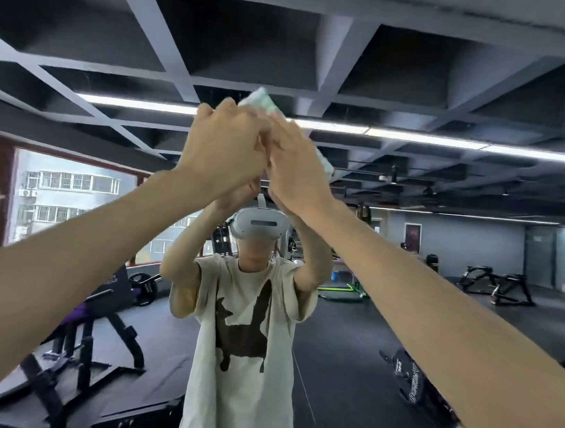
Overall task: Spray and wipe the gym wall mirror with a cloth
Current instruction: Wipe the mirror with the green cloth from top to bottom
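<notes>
A gym wall mirror (400, 322) is filling the whole view, and two bare arms are being raised high against it. A pale green and white cloth (262, 102) is being pressed to the glass above the reflected headset (259, 227), bunched up and blurred. The left hand (225, 149) is being curled around the cloth from its left, fingers closed on it. The right hand (294, 168) is being laid flatter over the cloth's right side, fingers extended on it. Below the cloth, a reflected person in a cream T-shirt (242, 344) is being shown, with a weight bench (100, 318) reflected to the left.
</notes>
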Motion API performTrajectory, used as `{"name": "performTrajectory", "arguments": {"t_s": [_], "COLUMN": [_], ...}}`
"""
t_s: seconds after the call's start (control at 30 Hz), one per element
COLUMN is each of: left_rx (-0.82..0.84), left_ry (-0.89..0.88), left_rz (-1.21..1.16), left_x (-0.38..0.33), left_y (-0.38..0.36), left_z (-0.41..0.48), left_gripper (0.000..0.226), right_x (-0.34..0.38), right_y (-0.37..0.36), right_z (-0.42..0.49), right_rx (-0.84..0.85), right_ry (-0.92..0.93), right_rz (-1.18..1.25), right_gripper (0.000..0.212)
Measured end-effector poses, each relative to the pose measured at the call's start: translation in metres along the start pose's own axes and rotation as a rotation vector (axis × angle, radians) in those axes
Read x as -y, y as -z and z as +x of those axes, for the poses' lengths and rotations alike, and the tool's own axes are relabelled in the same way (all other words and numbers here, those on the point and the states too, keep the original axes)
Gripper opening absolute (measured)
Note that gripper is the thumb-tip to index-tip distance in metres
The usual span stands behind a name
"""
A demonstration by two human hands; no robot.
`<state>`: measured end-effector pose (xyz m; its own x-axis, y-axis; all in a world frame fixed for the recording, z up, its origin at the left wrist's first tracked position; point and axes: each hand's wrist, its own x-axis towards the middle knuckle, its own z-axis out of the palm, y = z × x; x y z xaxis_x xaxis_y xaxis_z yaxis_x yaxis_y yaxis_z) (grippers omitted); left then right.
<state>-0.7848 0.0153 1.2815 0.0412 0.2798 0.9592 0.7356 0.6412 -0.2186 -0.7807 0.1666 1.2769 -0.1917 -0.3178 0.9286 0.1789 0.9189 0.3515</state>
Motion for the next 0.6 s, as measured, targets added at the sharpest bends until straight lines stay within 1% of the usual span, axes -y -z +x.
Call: {"name": "performTrajectory", "arguments": {"t_s": [0.03, 0.07, 0.1, 0.13, 0.17, 0.27, 0.3, 0.33, 0.37, 0.47, 0.5, 0.53, 0.57, 0.6], "left_rx": [0.005, 0.013, 0.015, 0.012, 0.021, 0.044, 0.046, 0.048, 0.047, 0.034, 0.037, 0.04, 0.037, 0.027], "left_ry": [-0.011, -0.029, -0.049, -0.072, -0.095, -0.087, -0.071, -0.056, -0.041, -0.014, -0.019, -0.027, -0.046, -0.076], "left_rz": [0.03, 0.047, 0.049, 0.039, 0.032, -0.023, -0.049, -0.076, -0.108, -0.181, -0.195, -0.194, -0.183, -0.164], "left_x": [-0.003, -0.006, -0.007, -0.008, -0.007, -0.008, -0.009, -0.009, -0.011, -0.023, -0.03, -0.036, -0.041, -0.047], "left_y": [-0.002, -0.004, -0.006, -0.008, -0.01, -0.021, -0.024, -0.026, -0.029, -0.03, -0.03, -0.032, -0.033, -0.034], "left_z": [-0.001, -0.002, -0.006, -0.009, -0.013, -0.021, -0.022, -0.022, -0.023, -0.019, -0.019, -0.02, -0.022, -0.023], "left_gripper": [0.024, 0.025, 0.024, 0.023, 0.023, 0.021, 0.022, 0.023, 0.023, 0.024, 0.023, 0.022, 0.022, 0.021], "right_x": [0.004, -0.003, -0.014, -0.029, -0.044, -0.075, -0.074, -0.069, -0.06, -0.043, -0.048, -0.056, -0.064, -0.076], "right_y": [-0.001, 0.002, 0.006, 0.009, 0.013, 0.035, 0.034, 0.03, 0.024, 0.01, 0.012, 0.018, 0.027, 0.036], "right_z": [-0.003, -0.004, -0.004, -0.003, -0.004, -0.017, -0.022, -0.029, -0.041, -0.083, -0.094, -0.1, -0.101, -0.101], "right_rx": [0.091, 0.138, 0.138, 0.102, 0.05, -0.116, -0.138, -0.123, -0.091, 0.038, 0.08, 0.117, 0.135, 0.135], "right_ry": [0.119, 0.167, 0.164, 0.131, 0.034, -0.421, -0.499, -0.494, -0.416, -0.043, 0.028, 0.055, 0.016, -0.076], "right_rz": [0.008, -0.002, -0.013, -0.039, -0.063, -0.082, -0.089, -0.112, -0.129, -0.137, -0.139, -0.156, -0.175, -0.2], "right_gripper": [0.049, 0.046, 0.047, 0.051, 0.056, 0.057, 0.058, 0.059, 0.059, 0.058, 0.058, 0.059, 0.059, 0.06]}}
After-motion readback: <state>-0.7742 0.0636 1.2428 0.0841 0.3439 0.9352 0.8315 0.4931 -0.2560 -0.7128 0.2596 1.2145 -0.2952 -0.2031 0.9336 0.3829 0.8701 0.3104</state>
